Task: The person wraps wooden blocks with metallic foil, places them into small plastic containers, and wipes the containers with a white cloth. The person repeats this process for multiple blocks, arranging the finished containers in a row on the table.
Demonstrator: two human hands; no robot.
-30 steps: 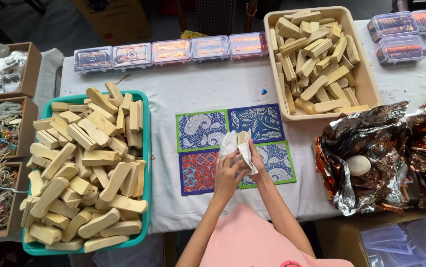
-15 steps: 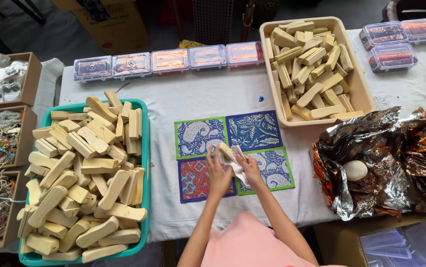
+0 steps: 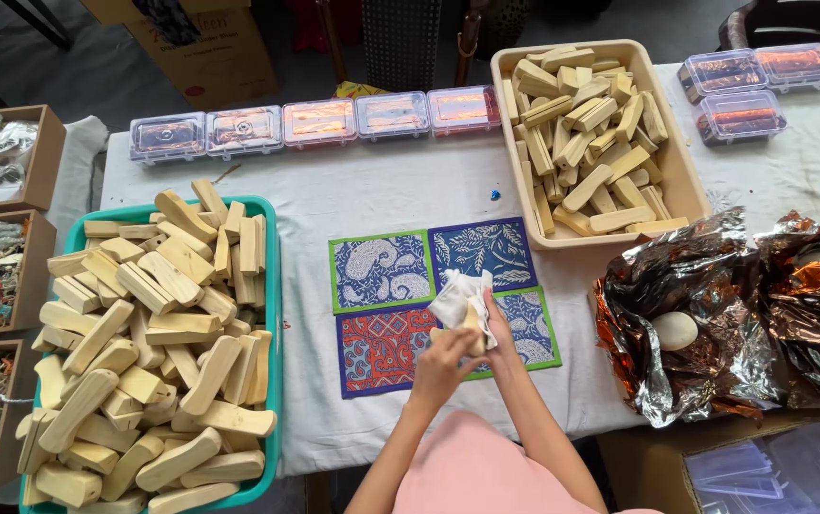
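Both of my hands meet over the patterned cloth mats (image 3: 386,271) in the middle of the table. My left hand (image 3: 443,357) grips a pale wooden block (image 3: 473,318) from below. My right hand (image 3: 498,326) holds a white cloth (image 3: 457,296) wrapped over the block's top. The block and cloth hang just above the orange-red mat (image 3: 376,345) and the blue mat with a green border (image 3: 533,328).
A teal bin (image 3: 275,314) heaped with wooden blocks stands at left, a beige tub (image 3: 686,176) of blocks at back right. Clear lidded boxes (image 3: 319,122) line the far edge. Crumpled foil (image 3: 714,314) with a white egg-shaped piece (image 3: 674,330) lies at right. Brown boxes (image 3: 39,157) of trinkets flank the left.
My hands and the cloth-wrapped block have shifted slightly right and toward me, and the cloth has turned around the block. The camera view has drifted a little.
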